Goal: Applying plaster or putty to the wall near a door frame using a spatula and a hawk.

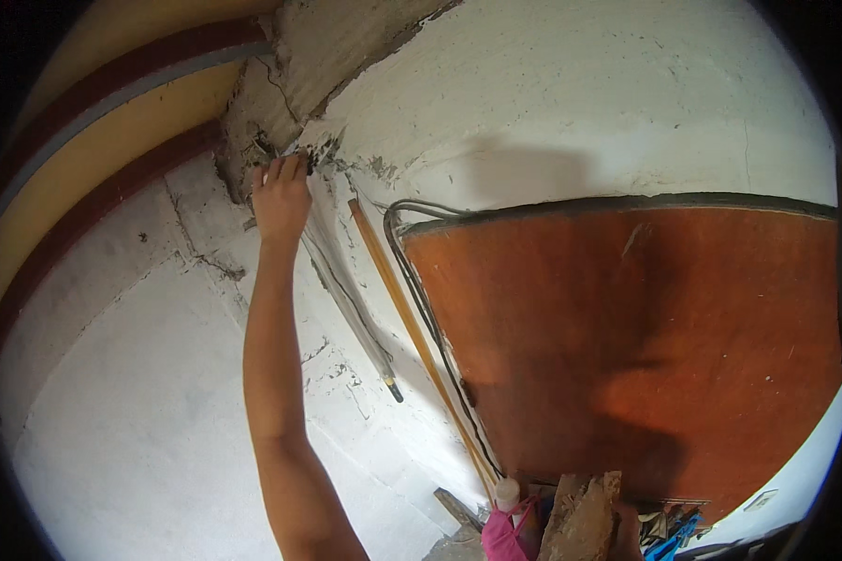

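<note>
My left hand (282, 189) is raised to the cracked upper corner (256, 140), where broken plaster and thin dark wires show. Its fingers are curled over something small at the wall, mostly hidden by them. Below and right of it, a pale, slanting conduit or strip (351, 313) with a wire along it ends in a dark tip. A thin wooden batten (393, 280) leans alongside. My right hand is out of view.
A large orange-brown panel (617, 346) fills the right, edged by dark cables (415, 309). Red-trimmed yellow beams (112, 131) cross the upper left. At bottom right sit a pink bag (503, 538), a white cylinder (507, 496), rough boards (575, 519) and blue items (669, 540).
</note>
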The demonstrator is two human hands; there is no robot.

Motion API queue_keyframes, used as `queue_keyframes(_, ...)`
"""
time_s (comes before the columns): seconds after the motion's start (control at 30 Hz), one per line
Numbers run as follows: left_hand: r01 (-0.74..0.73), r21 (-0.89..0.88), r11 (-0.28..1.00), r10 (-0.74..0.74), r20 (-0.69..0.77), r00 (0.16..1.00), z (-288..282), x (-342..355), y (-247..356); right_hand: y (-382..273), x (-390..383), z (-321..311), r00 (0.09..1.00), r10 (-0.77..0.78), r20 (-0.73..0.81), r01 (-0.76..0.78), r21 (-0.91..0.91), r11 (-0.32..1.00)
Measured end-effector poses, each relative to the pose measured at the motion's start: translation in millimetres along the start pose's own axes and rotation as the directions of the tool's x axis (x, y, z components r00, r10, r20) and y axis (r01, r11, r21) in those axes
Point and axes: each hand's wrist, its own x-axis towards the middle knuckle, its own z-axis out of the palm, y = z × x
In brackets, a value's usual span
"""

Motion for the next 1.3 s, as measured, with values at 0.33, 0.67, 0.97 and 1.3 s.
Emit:
queue_keyframes(0.33, -0.058, 0.073, 0.996, 0.057, 0.016, 0.998, -21.1, 20.8, -37.2, -3.5, -6.7, 9.0, 0.997, -0.041, -0.067, 0.041, -0.014, 0.999)
queue_keyframes(0.67, -0.209, -0.008, 0.978, 0.204, 0.275, 0.94, -30.2, 87.0, -55.6, 3.4, -11.0, 11.9, 0.976, 0.021, 0.219, -0.004, -0.081, 0.997)
queue_keyframes(0.97, -0.481, -0.118, 0.869, 0.493, 0.287, 0.821, -20.7, 123.9, -62.7, 0.4, -16.9, 23.1, 0.969, -0.004, 0.248, 0.009, -0.019, 1.0)
queue_keyframes(1.3, -0.432, -0.11, 0.895, 0.442, 0.343, 0.829, -34.7, 122.0, -57.2, -3.5, -24.9, 33.4, 0.979, -0.01, 0.205, 0.01, 0.003, 1.0)
